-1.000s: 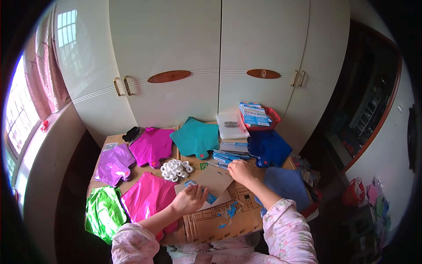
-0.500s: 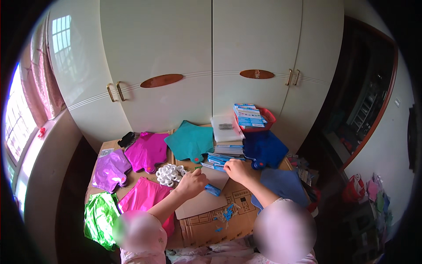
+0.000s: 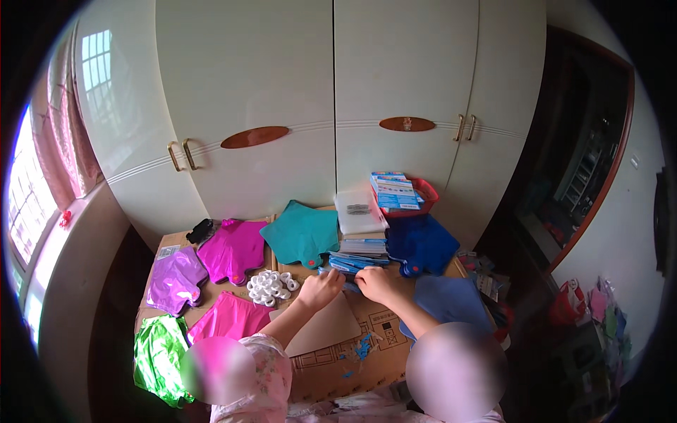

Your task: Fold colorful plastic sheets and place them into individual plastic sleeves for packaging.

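In the middle of the table, my left hand (image 3: 323, 289) and my right hand (image 3: 377, 285) come close together, fingers closed. Between them is a small blue piece of packaging (image 3: 350, 284), mostly covered by the fingers, and both hands seem to grip its ends. Just beyond lies a stack of flat blue-and-white card boxes (image 3: 356, 261), with a stack of pale flat pieces (image 3: 364, 247) behind it. To the left of my left hand sits a pile of white rings (image 3: 270, 287). A smooth tan board (image 3: 321, 331) lies beneath my wrists.
Folded shiny pieces surround the work area: teal (image 3: 302, 234), magenta (image 3: 231, 247), lilac (image 3: 175, 280), pink (image 3: 229, 316), green (image 3: 161, 356), and dark blue (image 3: 421, 245). A red basket (image 3: 429, 200) with printed boxes stands behind. Small blue scraps (image 3: 364, 347) lie on the cardboard (image 3: 317, 377).
My left hand has moved right and a little away from me, bringing the blue piece up beside my right hand. My right hand has drawn back slightly from the box stack.
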{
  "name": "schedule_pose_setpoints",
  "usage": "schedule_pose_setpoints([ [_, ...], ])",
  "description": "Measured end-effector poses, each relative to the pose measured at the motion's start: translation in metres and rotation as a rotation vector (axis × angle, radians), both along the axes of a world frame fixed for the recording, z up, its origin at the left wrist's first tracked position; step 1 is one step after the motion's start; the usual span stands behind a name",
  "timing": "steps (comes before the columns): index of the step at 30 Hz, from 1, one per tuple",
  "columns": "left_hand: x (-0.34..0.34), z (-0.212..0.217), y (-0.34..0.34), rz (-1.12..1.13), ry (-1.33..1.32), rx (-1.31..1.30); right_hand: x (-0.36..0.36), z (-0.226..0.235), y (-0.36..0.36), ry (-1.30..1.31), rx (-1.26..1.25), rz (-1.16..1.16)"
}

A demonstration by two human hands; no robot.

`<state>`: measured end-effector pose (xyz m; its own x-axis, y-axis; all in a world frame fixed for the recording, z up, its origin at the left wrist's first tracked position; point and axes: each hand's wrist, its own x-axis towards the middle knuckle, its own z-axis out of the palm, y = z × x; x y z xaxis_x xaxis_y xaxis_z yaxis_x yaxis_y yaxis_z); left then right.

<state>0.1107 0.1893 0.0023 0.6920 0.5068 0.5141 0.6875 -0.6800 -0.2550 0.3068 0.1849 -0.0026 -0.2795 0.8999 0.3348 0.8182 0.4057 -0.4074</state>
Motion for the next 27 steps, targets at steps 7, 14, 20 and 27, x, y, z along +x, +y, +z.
schedule_pose_setpoints([
  [7,0.001,-0.010,0.018,0.047,-0.061,-0.223,-0.004,0.012,-0.010,0.059,-0.063,-0.010],
  [14,-0.007,-0.003,0.010,0.007,-0.146,-0.301,-0.009,0.006,-0.016,0.140,0.054,-0.037],
  [20,-0.060,0.009,-0.025,0.167,-0.082,-0.555,-0.010,0.002,-0.047,0.214,0.125,-0.051],
  [27,-0.110,0.018,-0.058,0.345,0.058,-0.812,-0.017,-0.003,-0.088,0.212,-0.236,0.104],
])
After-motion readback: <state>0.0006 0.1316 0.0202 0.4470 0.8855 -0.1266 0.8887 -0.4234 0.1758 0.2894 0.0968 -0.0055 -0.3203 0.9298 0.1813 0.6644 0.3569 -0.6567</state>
